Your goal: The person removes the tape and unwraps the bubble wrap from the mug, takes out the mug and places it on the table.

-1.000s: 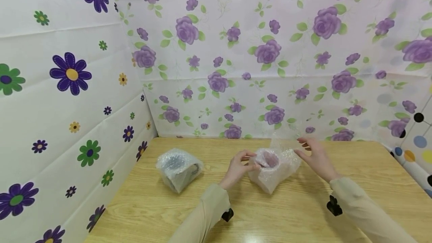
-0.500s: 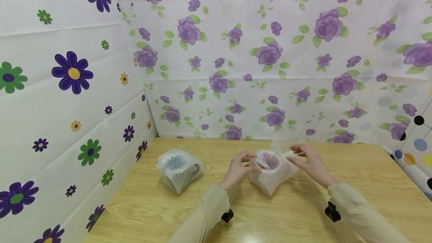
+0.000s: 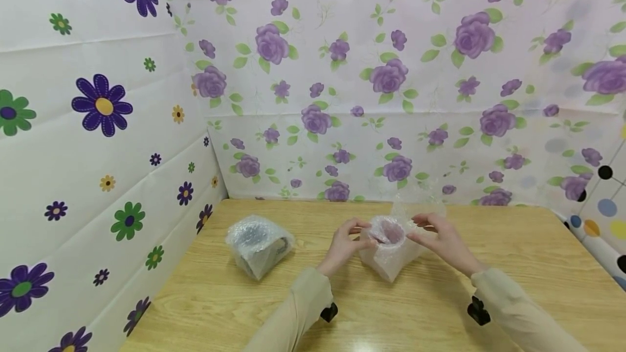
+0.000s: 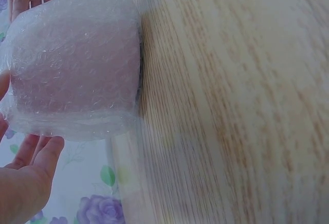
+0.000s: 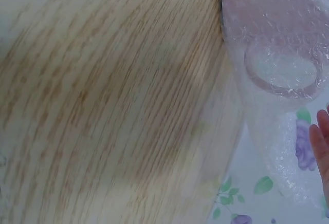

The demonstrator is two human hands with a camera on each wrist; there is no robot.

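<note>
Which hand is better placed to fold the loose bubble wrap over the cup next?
Likely the right hand: its fingers are right beside the loose bubble wrap. The left hand is at the cup's opposite side, farther away.

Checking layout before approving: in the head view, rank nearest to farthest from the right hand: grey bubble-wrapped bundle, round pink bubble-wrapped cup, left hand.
1. Pink cup: beside the right hand.
2. Left hand: at the cup's left.
3. Grey bundle: farthest left.

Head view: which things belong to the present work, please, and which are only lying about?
In the job:
bubble-wrapped pink mug
left hand, holding it
right hand, at its other side

Apparently just lying about:
second bubble-wrapped bundle, touched by neither hand
</note>
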